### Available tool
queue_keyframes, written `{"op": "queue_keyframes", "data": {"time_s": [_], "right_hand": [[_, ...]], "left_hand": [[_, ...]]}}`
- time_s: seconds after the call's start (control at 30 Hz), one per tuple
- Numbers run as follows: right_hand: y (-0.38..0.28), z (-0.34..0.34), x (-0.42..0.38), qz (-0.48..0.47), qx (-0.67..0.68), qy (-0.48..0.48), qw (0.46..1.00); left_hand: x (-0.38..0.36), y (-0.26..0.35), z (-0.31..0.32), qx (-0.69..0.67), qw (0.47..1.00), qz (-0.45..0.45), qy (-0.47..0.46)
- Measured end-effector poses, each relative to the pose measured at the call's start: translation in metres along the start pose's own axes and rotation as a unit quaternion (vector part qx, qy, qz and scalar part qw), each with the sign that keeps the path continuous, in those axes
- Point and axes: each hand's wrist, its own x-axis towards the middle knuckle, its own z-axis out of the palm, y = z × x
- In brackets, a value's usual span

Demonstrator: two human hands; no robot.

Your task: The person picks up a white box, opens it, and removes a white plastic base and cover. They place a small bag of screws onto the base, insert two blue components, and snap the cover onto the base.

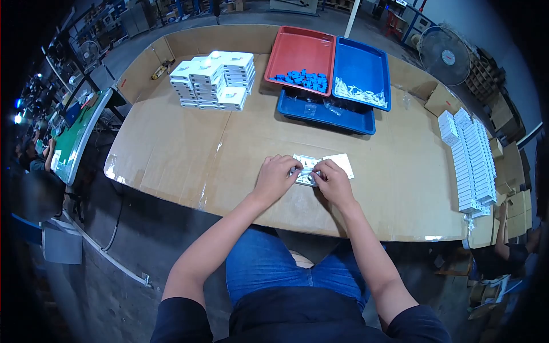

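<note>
Both my hands meet over a small white part (307, 162) lying on the cardboard-covered table (166, 143), close to its front edge. My left hand (275, 176) is at the part's left side, with thumb and fingertips pinched together at it. From the right, my right hand (333, 182) bends its fingers and thumb onto the same part. What the fingertips pinch is too small and covered to name. A flat white card (342, 164) lies just behind my right hand, beside the part.
Stacked white boxes (206, 74) stand at the back left. A red tray (302, 54) with blue pieces and a blue tray (362, 63) with white pieces rest on another blue tray (326, 113). Long rows of white boxes (470, 157) line the right. People sit at both sides.
</note>
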Motion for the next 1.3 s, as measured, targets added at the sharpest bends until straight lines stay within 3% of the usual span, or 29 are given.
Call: {"op": "queue_keyframes", "data": {"time_s": [0.17, 0.23, 0.43, 0.6, 0.8, 1.0, 1.13, 1.2, 1.3], "right_hand": [[-0.009, -0.006, 0.002, 0.037, -0.076, -0.045, 0.995], [-0.014, -0.011, 0.006, 0.035, -0.117, -0.066, 0.990], [-0.022, -0.018, 0.010, 0.018, -0.183, -0.128, 0.975], [-0.030, -0.015, 0.021, 0.088, -0.203, -0.139, 0.965], [-0.033, -0.014, 0.031, 0.062, -0.253, -0.181, 0.948], [-0.028, -0.028, 0.040, 0.010, -0.229, -0.270, 0.935], [-0.028, -0.046, 0.064, 0.022, -0.210, -0.357, 0.910], [-0.018, -0.056, 0.086, 0.007, -0.054, -0.405, 0.913], [-0.019, -0.071, 0.144, -0.005, -0.093, -0.351, 0.932]], "left_hand": [[0.002, -0.011, 0.002, -0.051, 0.996, -0.066, -0.043], [0.004, -0.010, -0.006, 0.021, 0.998, 0.025, -0.056], [0.000, -0.014, -0.018, 0.037, 0.983, 0.161, -0.079], [-0.005, -0.019, -0.016, 0.022, 0.983, 0.160, -0.084], [-0.005, -0.021, -0.011, -0.011, 0.987, 0.145, -0.069], [-0.009, -0.022, -0.011, -0.020, 0.987, 0.157, -0.036], [-0.007, -0.020, -0.018, -0.025, 0.986, 0.142, -0.080], [-0.005, -0.014, -0.021, -0.001, 0.989, 0.145, -0.024], [-0.004, -0.016, -0.019, 0.037, 0.993, 0.104, -0.035]]}}
